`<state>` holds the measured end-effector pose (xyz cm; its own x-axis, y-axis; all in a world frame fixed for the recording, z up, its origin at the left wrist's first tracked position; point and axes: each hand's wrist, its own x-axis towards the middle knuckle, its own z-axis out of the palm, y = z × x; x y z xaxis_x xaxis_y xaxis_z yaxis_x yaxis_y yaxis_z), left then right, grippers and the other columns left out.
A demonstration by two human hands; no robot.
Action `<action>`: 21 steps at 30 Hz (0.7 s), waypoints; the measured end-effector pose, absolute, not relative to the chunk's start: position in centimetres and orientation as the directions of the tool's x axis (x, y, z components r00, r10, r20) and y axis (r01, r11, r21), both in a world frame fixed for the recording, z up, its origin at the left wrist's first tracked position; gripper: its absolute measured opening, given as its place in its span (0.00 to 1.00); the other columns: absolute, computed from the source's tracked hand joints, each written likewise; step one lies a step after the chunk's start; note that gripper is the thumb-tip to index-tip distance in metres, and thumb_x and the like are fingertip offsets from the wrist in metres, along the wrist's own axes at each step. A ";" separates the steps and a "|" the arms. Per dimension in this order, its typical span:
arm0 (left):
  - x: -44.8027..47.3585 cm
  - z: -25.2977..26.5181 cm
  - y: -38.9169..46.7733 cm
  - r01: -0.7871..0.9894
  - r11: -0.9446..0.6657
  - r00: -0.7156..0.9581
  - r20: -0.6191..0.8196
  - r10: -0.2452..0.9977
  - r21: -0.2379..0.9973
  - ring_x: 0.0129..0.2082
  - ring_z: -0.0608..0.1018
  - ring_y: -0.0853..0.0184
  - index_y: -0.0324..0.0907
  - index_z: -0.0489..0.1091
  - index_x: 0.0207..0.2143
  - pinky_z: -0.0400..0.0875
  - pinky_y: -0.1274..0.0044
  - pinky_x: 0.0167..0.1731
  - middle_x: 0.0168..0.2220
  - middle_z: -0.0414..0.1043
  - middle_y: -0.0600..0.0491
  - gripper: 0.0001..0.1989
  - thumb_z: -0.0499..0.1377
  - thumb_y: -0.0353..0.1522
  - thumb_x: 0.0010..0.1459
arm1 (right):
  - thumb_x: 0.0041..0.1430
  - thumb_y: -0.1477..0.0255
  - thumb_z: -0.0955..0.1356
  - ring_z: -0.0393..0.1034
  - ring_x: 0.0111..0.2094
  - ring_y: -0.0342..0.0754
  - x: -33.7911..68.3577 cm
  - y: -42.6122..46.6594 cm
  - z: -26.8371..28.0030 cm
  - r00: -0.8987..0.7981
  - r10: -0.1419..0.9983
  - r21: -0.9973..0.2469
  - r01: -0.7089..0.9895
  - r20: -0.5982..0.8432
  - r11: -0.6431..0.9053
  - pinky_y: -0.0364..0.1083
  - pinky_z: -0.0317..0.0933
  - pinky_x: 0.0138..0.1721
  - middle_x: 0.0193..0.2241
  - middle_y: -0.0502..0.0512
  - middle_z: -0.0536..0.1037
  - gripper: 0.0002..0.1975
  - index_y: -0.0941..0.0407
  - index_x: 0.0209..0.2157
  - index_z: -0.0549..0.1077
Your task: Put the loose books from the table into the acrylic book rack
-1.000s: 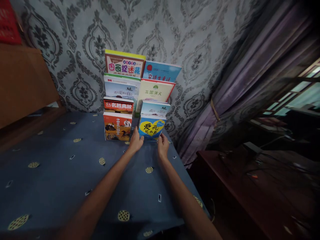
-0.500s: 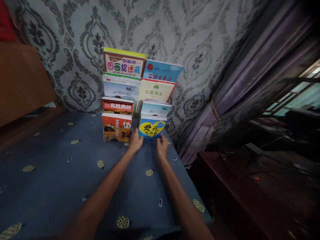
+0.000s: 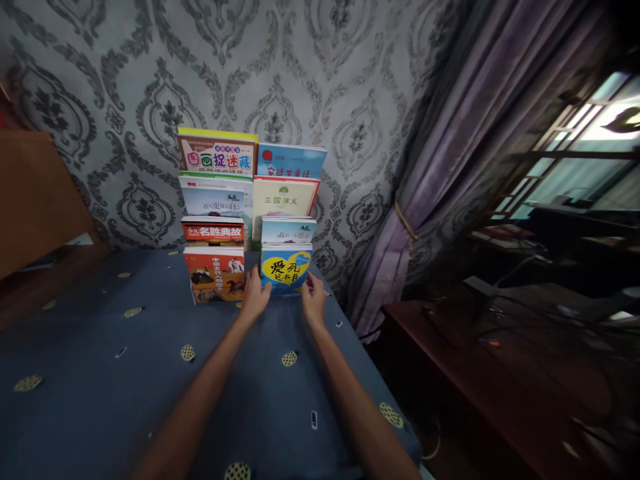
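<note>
Front cover toward the camera and top edge nearly level, a blue heart-cover book (image 3: 286,268) stands on edge just right of an orange book (image 3: 215,275), foreshortening hiding which way its long axis runs. The left hand (image 3: 255,293), beside the orange book, and the right hand (image 3: 313,300), farther right, hold it narrowly by its lower side edges. Behind the orange book stands a red book (image 3: 214,232).

Fingers (image 3: 253,281) flank the blue book (image 3: 286,269); more books (image 3: 283,199) stand behind.
</note>
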<state>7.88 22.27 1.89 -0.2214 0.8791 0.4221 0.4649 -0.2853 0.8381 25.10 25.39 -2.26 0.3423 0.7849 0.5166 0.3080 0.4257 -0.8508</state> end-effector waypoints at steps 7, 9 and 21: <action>8.7 3.9 21.8 0.551 -0.303 -0.197 0.474 0.858 0.777 0.60 0.67 0.53 0.34 0.55 0.63 0.59 0.63 0.62 0.55 0.63 0.37 0.33 0.54 0.29 0.55 | 0.57 0.63 0.63 0.69 0.52 0.56 24.2 25.8 1.3 0.348 0.777 -0.851 0.185 0.524 0.491 0.53 0.65 0.51 0.52 0.65 0.73 0.27 0.59 0.55 0.71; 8.9 4.0 21.8 0.557 -0.295 -0.199 0.470 0.860 0.776 0.60 0.67 0.53 0.36 0.54 0.63 0.60 0.62 0.62 0.56 0.63 0.38 0.32 0.54 0.28 0.55 | 0.55 0.63 0.64 0.69 0.51 0.56 24.0 26.0 1.6 0.357 0.781 -0.858 0.169 0.513 0.486 0.53 0.65 0.51 0.51 0.65 0.73 0.26 0.59 0.54 0.72; 9.0 3.6 22.0 0.601 -0.274 -0.223 0.487 0.845 0.751 0.62 0.64 0.52 0.35 0.53 0.65 0.57 0.63 0.63 0.56 0.61 0.38 0.34 0.55 0.28 0.55 | 0.54 0.65 0.63 0.71 0.45 0.52 23.9 26.6 0.9 0.388 0.776 -0.867 0.174 0.497 0.468 0.51 0.65 0.47 0.45 0.61 0.77 0.21 0.59 0.47 0.74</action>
<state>8.97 22.01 3.62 -0.2228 0.8448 0.4865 0.6013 -0.2737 0.7507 23.88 26.57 0.94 0.3876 0.7765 0.4969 0.1742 0.4676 -0.8666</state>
